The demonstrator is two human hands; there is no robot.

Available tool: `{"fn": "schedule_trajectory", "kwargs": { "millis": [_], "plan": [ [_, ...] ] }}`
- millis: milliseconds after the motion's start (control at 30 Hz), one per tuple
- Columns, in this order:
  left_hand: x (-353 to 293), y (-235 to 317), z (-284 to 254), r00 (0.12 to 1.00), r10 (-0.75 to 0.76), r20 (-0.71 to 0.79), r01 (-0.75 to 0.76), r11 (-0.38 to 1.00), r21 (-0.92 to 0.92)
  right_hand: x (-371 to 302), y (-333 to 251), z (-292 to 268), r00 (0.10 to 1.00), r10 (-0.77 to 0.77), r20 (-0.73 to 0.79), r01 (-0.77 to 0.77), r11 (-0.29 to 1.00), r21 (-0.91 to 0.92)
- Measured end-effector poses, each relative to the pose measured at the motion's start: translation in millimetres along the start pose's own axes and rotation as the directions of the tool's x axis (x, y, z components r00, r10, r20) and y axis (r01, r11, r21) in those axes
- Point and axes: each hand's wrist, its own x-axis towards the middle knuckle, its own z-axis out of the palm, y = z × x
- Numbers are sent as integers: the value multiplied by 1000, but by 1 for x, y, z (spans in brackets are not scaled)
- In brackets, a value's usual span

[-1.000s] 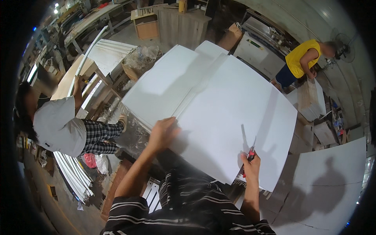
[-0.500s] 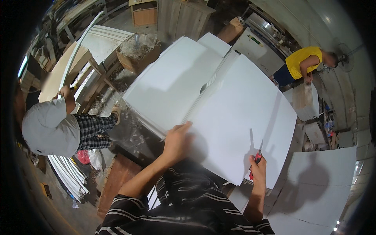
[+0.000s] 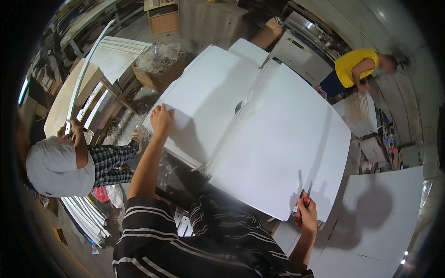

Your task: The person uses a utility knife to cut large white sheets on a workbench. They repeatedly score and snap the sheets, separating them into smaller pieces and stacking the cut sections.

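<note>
Two stacks of large white panels lie side by side before me. My left hand (image 3: 162, 121) is at the outer edge of the left white panel (image 3: 204, 88), its fingers curled at that edge and its thumb toward the top face. At the near right corner of the right white panel (image 3: 282, 134), my right hand (image 3: 308, 215) is closed around a red-handled knife (image 3: 304, 205). Its thin blade points away from me, over the panel. Between the stacks runs a narrow gap, with a small dark oval (image 3: 238, 108) beside it.
At the left, a person in a white shirt (image 3: 60, 167) holds a long white strip (image 3: 83, 72). Another person in a yellow top (image 3: 354, 67) bends over stacked boards (image 3: 359, 113) at the far right. A carton of shredded packing (image 3: 160, 69) stands beyond the left stack. More white panels (image 3: 380, 222) lie at right.
My left hand has moved left and away from me, from the near end of the gap to the left panel's outer edge. My right hand, with the knife, has shifted slightly toward me.
</note>
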Motion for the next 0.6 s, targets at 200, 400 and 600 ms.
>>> {"fn": "schedule_trajectory", "kwargs": {
  "millis": [200, 400, 600],
  "plan": [
    [42, 3, -25, 969, -237, 71, 239, 971, -19, 2, -6, 10, 993, -94, 76, 105, 980, -167],
    [91, -19, -53, 905, 58, 421, 143, 892, -430, 2, -3, 12, 989, -122, 80, 133, 977, -165],
    [71, 5, -138, 820, 390, 419, -36, 765, -643, 7, 1, 8, 974, -178, 143, 192, 977, -93]
  ]
}}
